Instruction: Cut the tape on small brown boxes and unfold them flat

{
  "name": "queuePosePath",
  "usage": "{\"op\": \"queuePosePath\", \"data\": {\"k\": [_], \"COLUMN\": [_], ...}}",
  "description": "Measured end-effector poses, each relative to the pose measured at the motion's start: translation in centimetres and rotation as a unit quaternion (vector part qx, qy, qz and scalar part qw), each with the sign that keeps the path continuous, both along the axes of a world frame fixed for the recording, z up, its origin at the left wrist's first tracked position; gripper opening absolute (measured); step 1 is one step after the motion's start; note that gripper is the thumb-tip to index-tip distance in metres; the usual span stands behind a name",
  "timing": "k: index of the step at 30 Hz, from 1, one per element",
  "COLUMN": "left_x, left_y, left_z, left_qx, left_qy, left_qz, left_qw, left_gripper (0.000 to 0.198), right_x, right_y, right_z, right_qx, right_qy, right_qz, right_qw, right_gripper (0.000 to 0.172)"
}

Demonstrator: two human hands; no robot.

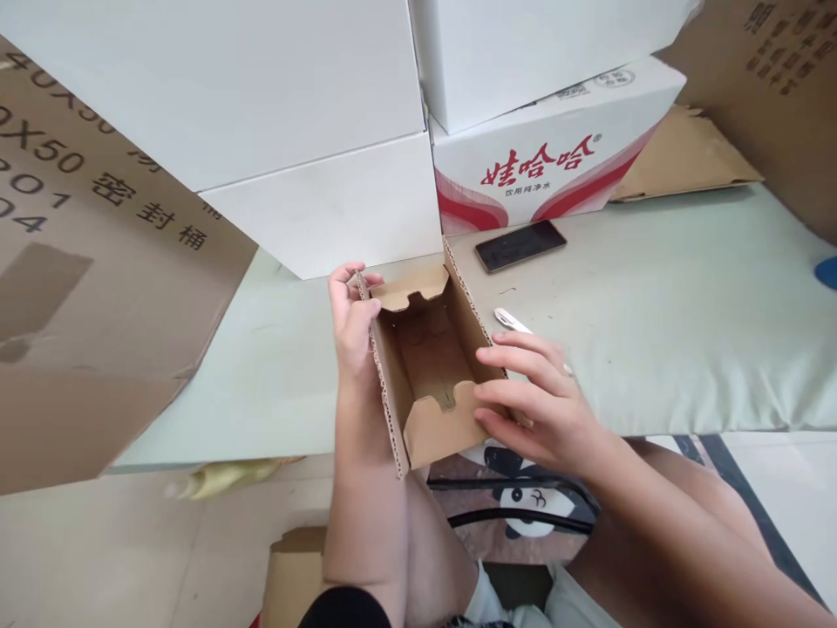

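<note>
Head view: an open brown cardboard box (445, 340) sits at the centre, over the near edge of a pale-green table (654, 331), its opening facing the camera. Notched end flaps stand at its twelve and six o'clock ends. The left hand (353, 318) is closed on the box's wall toward ten o'clock, thumb over the rim and fingers behind. The right hand (536, 392), at three to four o'clock, has its fingers loosely spread, tips by the near flap and right wall; whether it grips anything, I cannot tell.

Taking the box as the dial's middle, a slim white object (510, 320) lies at two o'clock, partly hidden by the right hand. A dark phone (520, 245) is between one and two, just before a red-lettered white carton (523, 179). Plain white boxes (333, 205) rise toward eleven; a large brown carton (124, 296) stands between nine and ten.
</note>
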State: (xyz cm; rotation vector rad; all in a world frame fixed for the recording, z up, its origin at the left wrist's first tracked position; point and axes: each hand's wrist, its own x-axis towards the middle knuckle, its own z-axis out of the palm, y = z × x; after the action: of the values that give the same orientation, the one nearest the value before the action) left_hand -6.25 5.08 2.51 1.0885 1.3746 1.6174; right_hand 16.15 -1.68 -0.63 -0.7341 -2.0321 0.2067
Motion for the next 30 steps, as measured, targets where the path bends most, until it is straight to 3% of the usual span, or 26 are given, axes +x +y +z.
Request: {"op": "queuePosePath", "data": {"k": [3,5,11,16,18,21,23,26,30], "left_x": [0.7,0.8,0.3,0.0,-0.1,-0.4,-0.6,-0.8,-1.0], "left_y": [-0.3,-0.4,-0.1,-0.6,-0.8,-0.9,-0.9,-0.7,-0.7], "left_z": [0.0,-0.1,-1.0,-0.9,-0.8,-0.6,-0.6,-0.5,-0.5], "left_qx": [-0.003,-0.013,-0.016,-0.039,-0.043,-0.05,-0.056,-0.067,-0.059], "left_qy": [0.015,0.034,0.156,0.283,0.312,0.318,0.314,0.311,0.3], "left_qz": [0.009,0.003,-0.035,-0.068,-0.079,-0.083,-0.082,-0.085,-0.09], "left_qw": [1.0,0.999,0.987,0.956,0.946,0.943,0.944,0.944,0.948], "left_gripper": [0.049,0.047,0.049,0.05,0.046,0.044,0.042,0.042,0.04], "right_x": [0.1,0.0,-0.6,-0.5,-0.1,0.9,1.5,1.5,-0.1], "right_y": [0.1,0.2,0.2,-0.2,-0.3,0.1,0.6,1.1,0.6], "right_z": [-1.1,-2.0,-3.2,-3.1,-3.3,-4.2,-5.2,-6.7,-7.6], "right_qx": [-0.044,-0.08,-0.124,-0.113,-0.115,-0.171,-0.246,-0.317,-0.31], "right_qy": [0.027,0.038,0.052,0.041,0.047,0.075,0.046,-0.093,-0.171], "right_qz": [0.054,0.098,0.149,0.155,0.161,0.106,-0.005,-0.15,-0.115], "right_qw": [0.997,0.991,0.98,0.981,0.979,0.977,0.968,0.932,0.928], "right_gripper": [0.059,0.069,0.056,0.032,0.031,0.04,0.045,0.05,0.057]}}
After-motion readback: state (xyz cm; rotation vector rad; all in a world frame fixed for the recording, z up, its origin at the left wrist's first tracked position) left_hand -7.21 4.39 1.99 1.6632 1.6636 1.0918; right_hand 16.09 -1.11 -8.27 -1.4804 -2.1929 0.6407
